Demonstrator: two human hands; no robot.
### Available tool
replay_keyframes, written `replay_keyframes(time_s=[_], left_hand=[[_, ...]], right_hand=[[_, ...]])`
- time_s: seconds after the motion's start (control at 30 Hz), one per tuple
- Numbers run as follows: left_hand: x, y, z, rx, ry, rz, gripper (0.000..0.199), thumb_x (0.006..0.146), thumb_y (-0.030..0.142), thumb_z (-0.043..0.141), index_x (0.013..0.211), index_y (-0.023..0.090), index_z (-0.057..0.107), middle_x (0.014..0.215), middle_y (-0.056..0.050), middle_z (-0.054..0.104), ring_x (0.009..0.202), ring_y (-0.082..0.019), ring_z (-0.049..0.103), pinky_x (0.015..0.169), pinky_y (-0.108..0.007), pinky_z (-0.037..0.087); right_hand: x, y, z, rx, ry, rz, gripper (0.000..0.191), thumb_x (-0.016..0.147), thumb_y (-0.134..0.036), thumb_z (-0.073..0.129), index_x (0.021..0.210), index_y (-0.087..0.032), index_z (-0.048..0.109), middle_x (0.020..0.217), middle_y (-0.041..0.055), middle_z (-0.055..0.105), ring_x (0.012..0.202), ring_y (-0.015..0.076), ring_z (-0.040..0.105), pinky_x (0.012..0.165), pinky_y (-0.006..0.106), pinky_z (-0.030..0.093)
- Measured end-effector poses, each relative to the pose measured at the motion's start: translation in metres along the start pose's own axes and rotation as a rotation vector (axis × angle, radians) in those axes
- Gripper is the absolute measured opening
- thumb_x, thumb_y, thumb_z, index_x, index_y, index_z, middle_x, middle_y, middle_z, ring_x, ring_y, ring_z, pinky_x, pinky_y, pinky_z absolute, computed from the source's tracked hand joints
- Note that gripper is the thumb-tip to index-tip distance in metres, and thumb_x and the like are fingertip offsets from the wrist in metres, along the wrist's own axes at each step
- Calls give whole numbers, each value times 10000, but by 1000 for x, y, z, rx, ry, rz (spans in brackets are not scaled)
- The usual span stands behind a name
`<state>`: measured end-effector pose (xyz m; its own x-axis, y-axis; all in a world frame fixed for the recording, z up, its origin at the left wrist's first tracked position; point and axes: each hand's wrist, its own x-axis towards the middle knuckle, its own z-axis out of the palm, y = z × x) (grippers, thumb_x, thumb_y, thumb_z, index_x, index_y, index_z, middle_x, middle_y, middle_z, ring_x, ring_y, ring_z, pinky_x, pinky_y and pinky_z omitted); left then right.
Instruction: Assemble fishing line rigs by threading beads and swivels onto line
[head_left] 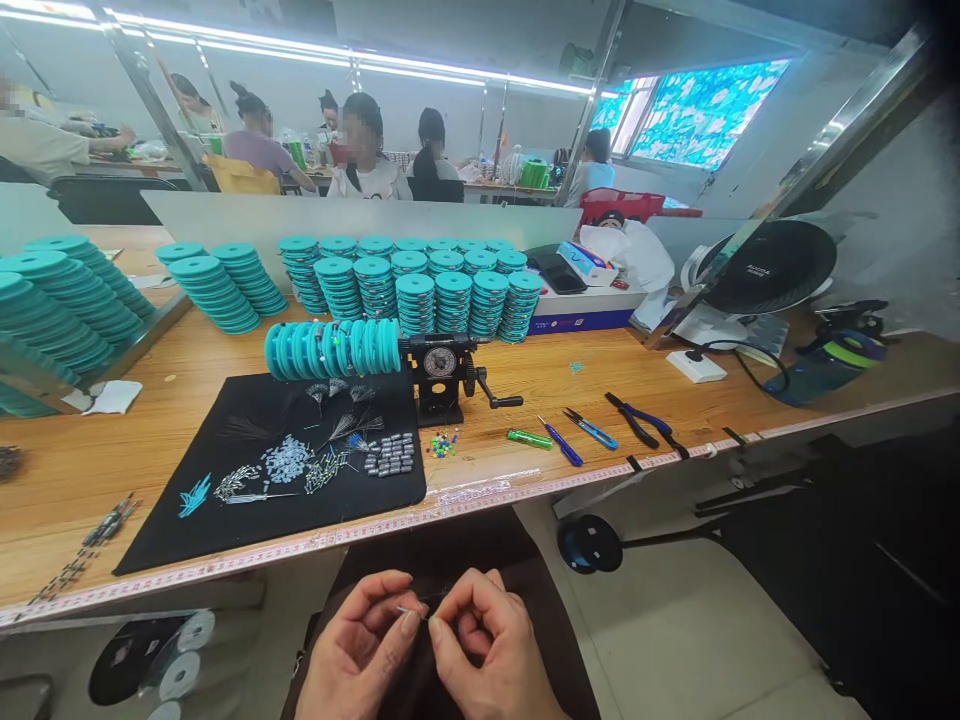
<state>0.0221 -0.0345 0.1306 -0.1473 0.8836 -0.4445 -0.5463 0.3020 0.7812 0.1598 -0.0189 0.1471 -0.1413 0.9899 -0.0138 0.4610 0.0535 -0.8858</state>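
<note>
Left hand [367, 650]: thumb and index finger pinch a thin blue piece [403, 609], positioned between the two hands. Right hand [491, 645]: just beside the left, thumb and index finger pressed together at the tips near the inner end of the blue piece; whether anything is held there is too fine to tell. Both hands are above dark cloth [480, 545] over the lap, on the near side of the bench [547, 365].

Layout ahead of the hands, left to right:

- Far left: leaning stacks of teal spools [67, 330]; nearer the hands, a bundle of dark parts [105, 535].
- Ahead and left: black mat [247, 395] carrying blue tubes [195, 495], small metal parts [238, 482], clear beads [287, 460] and grey weights [390, 455].
- Beyond the mat's far edge: winder [440, 365], with a row of spools [330, 348] mounted on its left side and a crank [501, 393] on its right. Upright spool stacks [454, 300] stand behind it.
- Straight ahead: coloured beads [442, 443], beside the mat.
- Ahead and right: green lighter [529, 439], blue pen-shaped tool [562, 443], snips [591, 429] and pliers [637, 418], lying apart.
- Far right: black fan [772, 268], then a bottle [832, 365].
</note>
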Motion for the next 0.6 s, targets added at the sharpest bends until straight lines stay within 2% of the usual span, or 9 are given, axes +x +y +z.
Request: replay_keyframes(time_s=[0.23,0.43,0.6], left_hand=[[0,2,1,11,19,7,419,564,319,895,893,162,688,725,-53,727,652,-159,644,601,-234,515],[-1,5,6,-44,19,-59,469,503,293,926,883,162,686,662,-19,692,558,-118,611,436,-154,401],[-1,5,6,-40,12,-61,448,519,296,923,878,165,690,663,-13,684,559,-107,611,453,-147,422]], right_hand=[[0,1,0,-2,20,-35,76,706,-174,609,654,-204,563,496,-78,322,535,133,404,622,250,379],[1,0,2,-36,20,-23,101,695,-156,606,632,-206,545,486,-81,297,534,133,394,611,246,365],[1,0,2,-45,11,-39,112,697,-138,597,635,-203,530,489,-92,276,505,117,365,647,258,369]])
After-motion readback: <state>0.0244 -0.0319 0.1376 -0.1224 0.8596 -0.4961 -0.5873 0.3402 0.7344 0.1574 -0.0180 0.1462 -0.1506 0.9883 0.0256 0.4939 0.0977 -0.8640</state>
